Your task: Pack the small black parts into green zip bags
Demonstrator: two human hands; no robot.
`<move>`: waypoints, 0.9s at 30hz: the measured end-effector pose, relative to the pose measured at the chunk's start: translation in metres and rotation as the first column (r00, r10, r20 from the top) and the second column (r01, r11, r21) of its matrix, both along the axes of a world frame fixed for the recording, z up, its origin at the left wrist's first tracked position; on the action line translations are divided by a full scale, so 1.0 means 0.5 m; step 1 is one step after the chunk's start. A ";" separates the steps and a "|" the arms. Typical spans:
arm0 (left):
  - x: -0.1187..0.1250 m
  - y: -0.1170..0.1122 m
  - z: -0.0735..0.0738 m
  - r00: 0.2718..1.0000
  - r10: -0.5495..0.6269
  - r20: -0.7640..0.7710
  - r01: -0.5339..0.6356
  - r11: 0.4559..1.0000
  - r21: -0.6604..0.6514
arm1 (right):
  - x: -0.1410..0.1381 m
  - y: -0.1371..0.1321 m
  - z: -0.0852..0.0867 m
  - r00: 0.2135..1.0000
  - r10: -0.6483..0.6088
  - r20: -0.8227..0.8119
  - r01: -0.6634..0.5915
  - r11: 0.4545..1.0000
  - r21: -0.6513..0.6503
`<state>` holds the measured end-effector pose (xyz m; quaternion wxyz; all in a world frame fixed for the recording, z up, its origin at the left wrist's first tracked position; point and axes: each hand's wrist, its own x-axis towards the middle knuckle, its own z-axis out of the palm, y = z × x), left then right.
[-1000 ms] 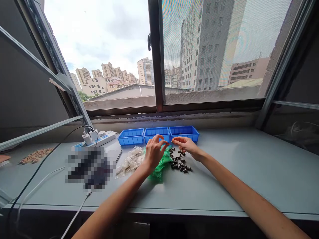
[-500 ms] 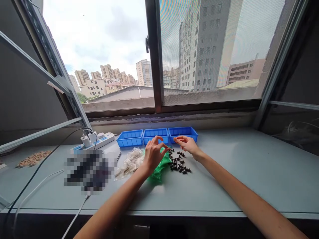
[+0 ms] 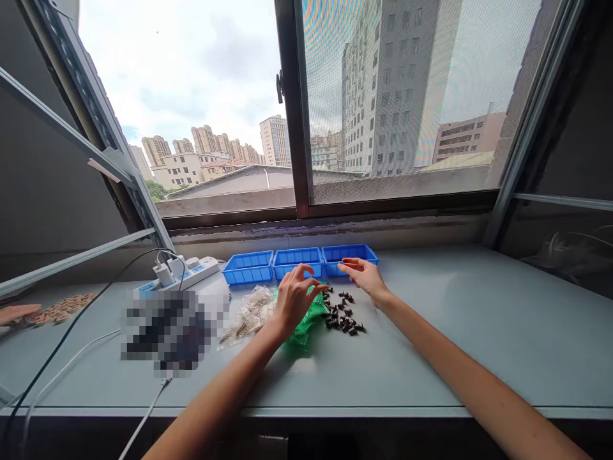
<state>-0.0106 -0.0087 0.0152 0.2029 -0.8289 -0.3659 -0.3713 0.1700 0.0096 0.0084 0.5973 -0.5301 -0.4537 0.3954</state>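
My left hand (image 3: 297, 299) hovers over a crumpled green plastic bag (image 3: 306, 326), fingers curled and thumb apart from them, with nothing visible between. My right hand (image 3: 363, 278) is at the front of the right blue bin (image 3: 371, 254), its thumb and fingertips close together. Whatever they may hold is too small to make out. Below it, several small dark knob-like pieces (image 3: 345, 322) lie scattered on the table, some against the green bag. Left of the bag sits a heap of clear plastic packets (image 3: 253, 310).
Two more blue bins, the left one (image 3: 248, 268) and the middle one (image 3: 297, 259), stand in the row. A power strip (image 3: 201, 271), cables and a blurred dark patch (image 3: 167, 332) lie to the left. Another person's hand (image 3: 19, 313) is beside a pile of brown pieces (image 3: 64, 308).
My right hand has shifted slightly right, along the front of the right bin. My left hand has hardly moved. Another person's hand has come in at the far left.
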 end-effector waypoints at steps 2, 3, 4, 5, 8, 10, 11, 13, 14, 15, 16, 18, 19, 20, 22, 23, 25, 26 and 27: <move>0.000 0.002 -0.002 1.000 -0.008 0.001 0.008 1.000 0.021 | 0.001 0.002 -0.002 1.000 -0.010 -0.009 0.010 1.000 -0.001; 0.000 0.003 -0.003 1.000 -0.014 0.006 0.014 0.999 0.035 | 0.001 0.004 -0.003 1.000 -0.017 -0.012 0.017 1.000 0.003; 0.000 0.004 -0.005 1.000 -0.020 0.010 0.020 0.999 0.048 | 0.001 0.005 -0.005 0.999 -0.029 -0.016 0.030 0.999 0.012; 0.000 0.006 -0.006 1.000 -0.025 0.013 0.025 0.998 0.060 | 0.001 0.007 -0.008 0.999 -0.044 -0.020 0.045 0.999 0.022; 0.000 0.007 -0.009 0.999 -0.036 0.014 0.035 0.996 0.081 | 0.003 0.013 -0.013 0.995 -0.088 -0.037 0.090 0.994 0.055; 0.000 0.008 -0.009 0.999 -0.036 0.013 0.035 0.996 0.084 | 0.004 0.014 -0.014 0.994 -0.094 -0.056 0.098 0.993 0.063; -0.001 0.008 -0.009 0.999 -0.035 0.013 0.033 0.996 0.083 | 0.004 0.014 -0.013 0.994 -0.090 -0.069 0.094 0.994 0.062; -0.002 0.008 -0.009 1.000 -0.027 0.014 0.026 0.997 0.078 | 0.002 0.012 -0.010 0.993 -0.069 -0.094 0.075 0.995 0.060; -0.002 0.009 -0.008 1.000 -0.023 0.014 0.022 0.997 0.075 | 0.001 0.010 -0.007 0.993 -0.059 -0.105 0.065 0.996 0.062; -0.003 0.009 -0.008 1.000 -0.021 0.015 0.020 0.997 0.074 | 0.000 0.008 -0.005 0.992 -0.050 -0.115 0.057 0.996 0.065; -0.003 0.009 -0.008 1.000 -0.021 0.014 0.020 0.997 0.074 | -0.002 0.006 -0.003 0.991 -0.042 -0.126 0.051 0.997 0.066; -0.003 0.010 -0.009 1.000 -0.018 0.013 0.017 0.997 0.080 | -0.005 0.004 0.000 0.989 -0.031 -0.145 0.040 0.997 0.058; -0.003 0.009 -0.009 1.000 -0.016 0.012 0.015 0.996 0.083 | -0.005 0.003 0.000 0.988 -0.029 -0.154 0.037 0.998 0.050; -0.003 0.009 -0.009 1.000 -0.013 0.010 0.012 0.996 0.084 | -0.005 0.003 0.001 0.987 -0.030 -0.161 0.037 0.999 0.041; -0.002 0.008 -0.009 1.000 -0.010 0.006 0.010 0.997 0.081 | -0.005 0.005 -0.001 0.985 -0.039 -0.168 0.045 0.999 0.030; -0.002 0.007 -0.010 1.000 -0.011 0.003 0.010 0.997 0.076 | -0.005 0.006 -0.002 0.985 -0.045 -0.167 0.050 0.998 0.027; -0.002 0.006 -0.009 1.000 -0.011 -0.001 0.011 0.998 0.065 | -0.004 0.008 -0.005 0.986 -0.054 -0.159 0.059 0.998 0.025; -0.002 0.005 -0.009 1.000 -0.011 -0.001 0.011 0.998 0.060 | -0.003 0.009 -0.007 0.987 -0.056 -0.154 0.061 0.998 0.028; -0.001 0.005 -0.008 1.000 -0.011 0.002 0.011 0.998 0.055 | -0.003 0.010 -0.008 0.987 -0.057 -0.149 0.062 0.998 0.031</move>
